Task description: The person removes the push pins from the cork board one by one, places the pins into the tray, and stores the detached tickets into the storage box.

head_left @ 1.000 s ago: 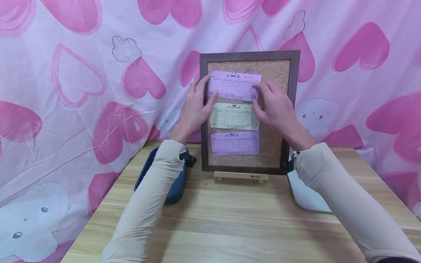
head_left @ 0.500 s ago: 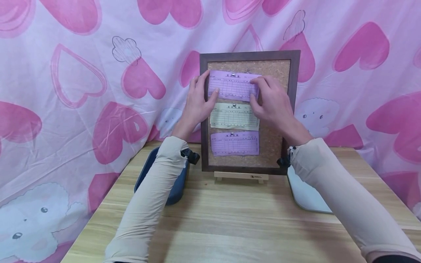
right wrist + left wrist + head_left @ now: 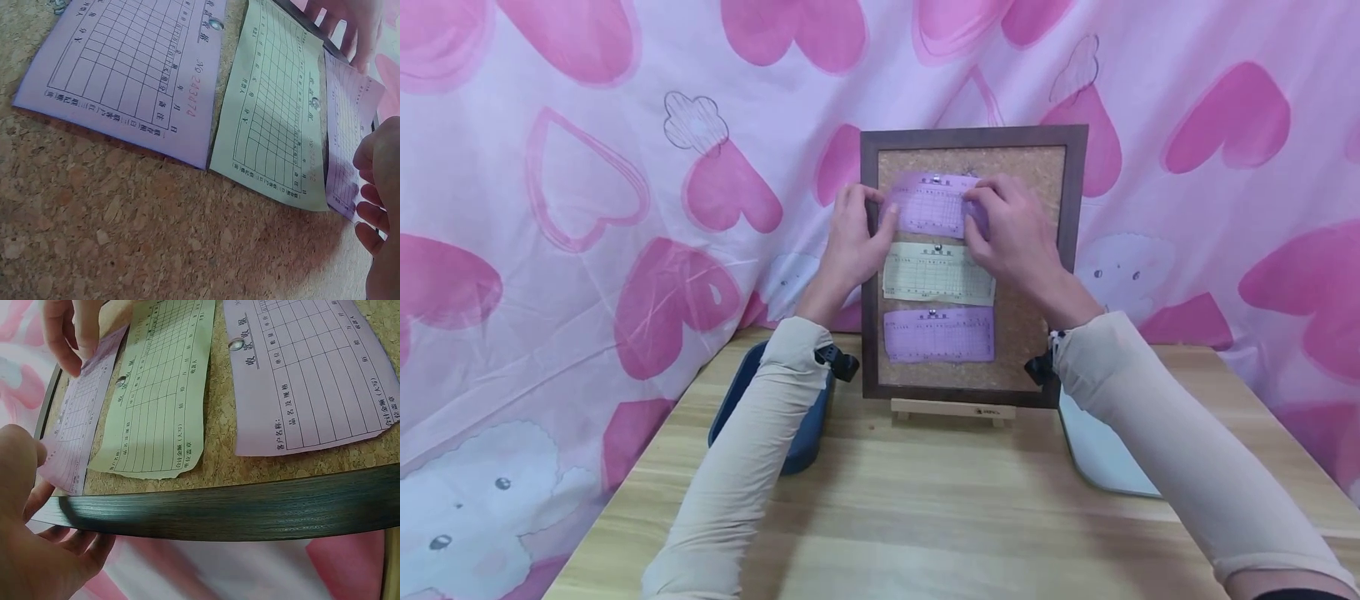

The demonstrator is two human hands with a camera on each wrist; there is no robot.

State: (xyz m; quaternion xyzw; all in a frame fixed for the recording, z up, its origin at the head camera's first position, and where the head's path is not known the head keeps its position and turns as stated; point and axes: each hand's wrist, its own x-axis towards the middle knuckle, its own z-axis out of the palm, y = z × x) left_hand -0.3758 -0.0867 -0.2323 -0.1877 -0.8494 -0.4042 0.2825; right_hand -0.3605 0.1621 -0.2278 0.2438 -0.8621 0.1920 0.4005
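Observation:
A cork board (image 3: 1026,350) in a dark wooden frame stands upright, with three printed receipts pinned in a column. At the top, the purple receipt (image 3: 931,207) bends at its ends. My left hand (image 3: 853,237) pinches its left end; in the left wrist view the thumb lies over the paper, and other fingers reach behind the frame (image 3: 250,515). On the other side, my right hand (image 3: 1018,237) pinches the right end between thumb and forefinger. Below hang a pale green receipt (image 3: 937,273) and a lower purple receipt (image 3: 938,335). A silver pin (image 3: 216,24) holds the lowest one.
The board rests on a small wooden easel (image 3: 952,409) on a wood-grain table (image 3: 925,517). A dark blue tray (image 3: 805,442) is partly behind the left forearm. A pale flat board (image 3: 1105,454) lies by the right forearm. A pink heart-print cloth (image 3: 587,292) hangs behind.
My right hand has shifted slightly left along the top purple receipt. The left fingers have bent in over its left end, and the paper now bows. The head view has tipped slightly.

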